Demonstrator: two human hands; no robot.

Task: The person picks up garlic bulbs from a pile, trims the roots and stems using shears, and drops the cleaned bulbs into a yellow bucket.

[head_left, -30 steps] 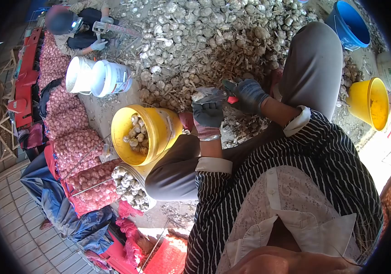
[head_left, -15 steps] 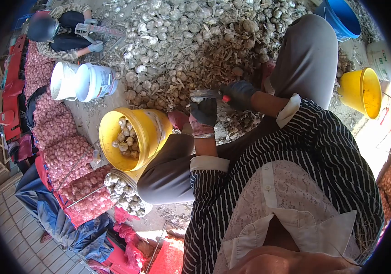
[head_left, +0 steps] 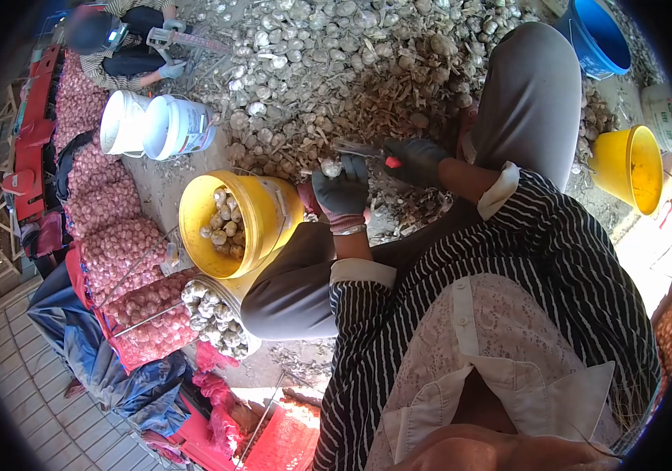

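Observation:
In the middle of the head view, my left hand [head_left: 341,188], in a dark-coated glove, holds a garlic bulb [head_left: 330,168] at its fingertips. My gloved right hand [head_left: 417,162] grips garlic shears [head_left: 359,147]; a bit of red handle shows by the fingers. The blades point left, just above the bulb and apart from it. Under both hands lies a pile of loose garlic [head_left: 296,55] with dry stalks and husks. A yellow bucket [head_left: 194,228] with trimmed bulbs inside leans close to my left knee.
Another container of garlic [head_left: 214,318] sits beside the yellow bucket. Two white buckets [head_left: 171,129] stand near a co-worker [head_left: 128,43] at upper left. Filled red mesh sacks [head_left: 120,251] line the left. A blue bucket [head_left: 591,39] and a second yellow bucket [head_left: 626,169] are at right.
My left hand has turned and shifted slightly left, and the bulb now shows whole at its fingertips. The shear blades have come away from the bulb. The view has shifted a little.

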